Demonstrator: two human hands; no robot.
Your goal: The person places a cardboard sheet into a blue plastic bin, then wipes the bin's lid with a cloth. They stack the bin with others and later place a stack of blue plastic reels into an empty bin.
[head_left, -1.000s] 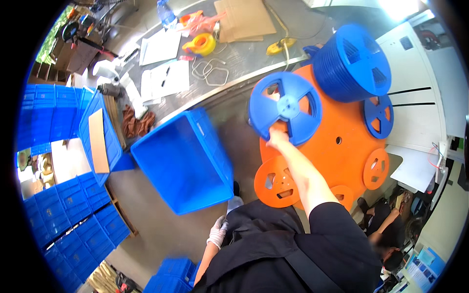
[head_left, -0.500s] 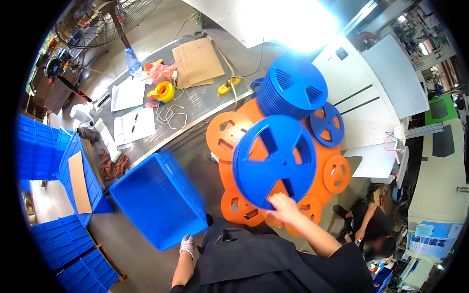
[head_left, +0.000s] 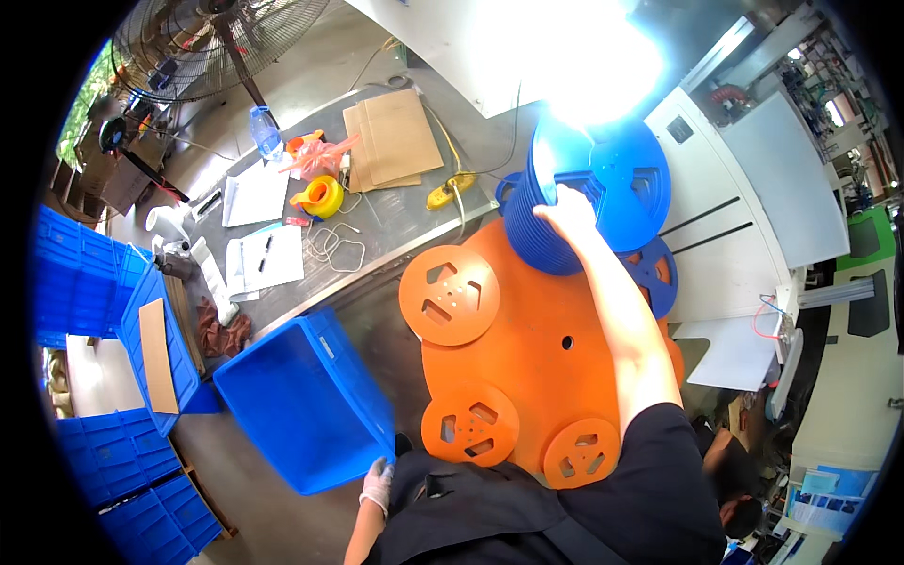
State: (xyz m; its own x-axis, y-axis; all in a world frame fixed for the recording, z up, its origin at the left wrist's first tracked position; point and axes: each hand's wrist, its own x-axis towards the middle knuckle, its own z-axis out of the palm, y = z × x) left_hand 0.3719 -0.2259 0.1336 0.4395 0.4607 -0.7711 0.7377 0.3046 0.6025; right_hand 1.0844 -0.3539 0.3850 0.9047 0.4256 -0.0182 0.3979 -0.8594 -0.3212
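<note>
My right hand [head_left: 567, 215] reaches far forward to a tall stack of blue plastic reels [head_left: 642, 193]. Its fingers are closed on the reel edge at the near left of the stack, by a cut-out, and some fingertips are hidden. The stack stands on a large orange round table [head_left: 537, 348] with smaller orange slotted discs [head_left: 448, 299] around its rim. My left hand [head_left: 377, 485], in a pale glove, hangs low beside the near corner of a blue plastic crate [head_left: 311, 405]. Its fingers are loosely extended and hold nothing visible; whether they touch the crate is unclear.
A grey workbench [head_left: 395, 221] at the far left carries cardboard sheets [head_left: 394, 141], papers, yellow tape [head_left: 322, 196] and a cable. Blue crates [head_left: 127, 452] are piled at the left. A white machine [head_left: 706, 179] stands at the right, and another person [head_left: 734, 480] is low at the right.
My right hand has moved forward from the near blue reels to the far stack. The near reels no longer lie over the table's middle. My left hand has shifted slightly right.
</note>
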